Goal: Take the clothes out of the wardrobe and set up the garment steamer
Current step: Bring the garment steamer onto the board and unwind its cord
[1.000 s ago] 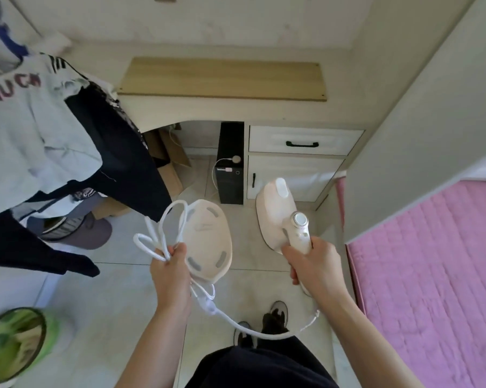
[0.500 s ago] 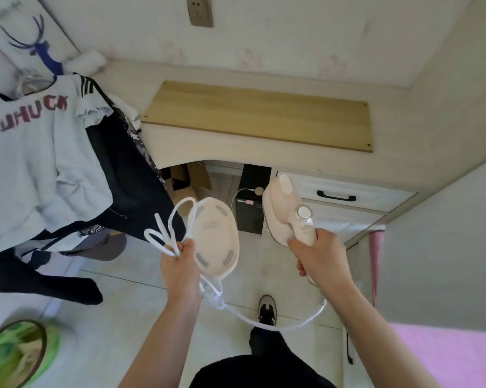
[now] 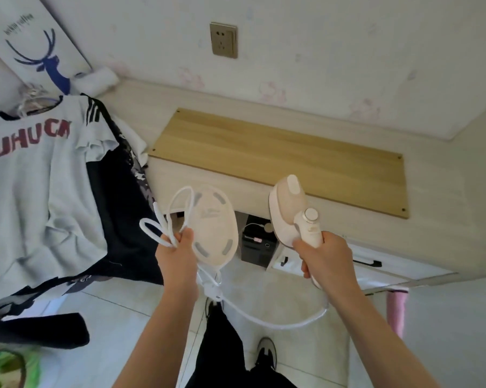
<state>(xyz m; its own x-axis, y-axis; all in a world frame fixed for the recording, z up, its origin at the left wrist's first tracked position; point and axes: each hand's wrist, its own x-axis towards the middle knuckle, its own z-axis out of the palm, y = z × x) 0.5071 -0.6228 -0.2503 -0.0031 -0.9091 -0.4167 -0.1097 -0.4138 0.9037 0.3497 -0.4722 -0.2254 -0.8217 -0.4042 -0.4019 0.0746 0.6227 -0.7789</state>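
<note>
Above the floor, before the counter's (image 3: 208, 130) front edge, the right hand (image 3: 324, 261) has its grip wrapped round the handle of the steamer (image 3: 292, 208). The left hand (image 3: 177, 254) grips looped white cord (image 3: 166, 217) and an oval pad (image 3: 215, 228). Clothes (image 3: 40, 186) hang at the counter's left end, a wooden board (image 3: 278, 158) lying on top.

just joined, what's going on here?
A person stands at a desk holding a garment steamer. The right hand grips the steamer by its handle. The left hand holds the looped white cord and an oval pad. Clothes hang at left. The wall socket is unused.
</note>
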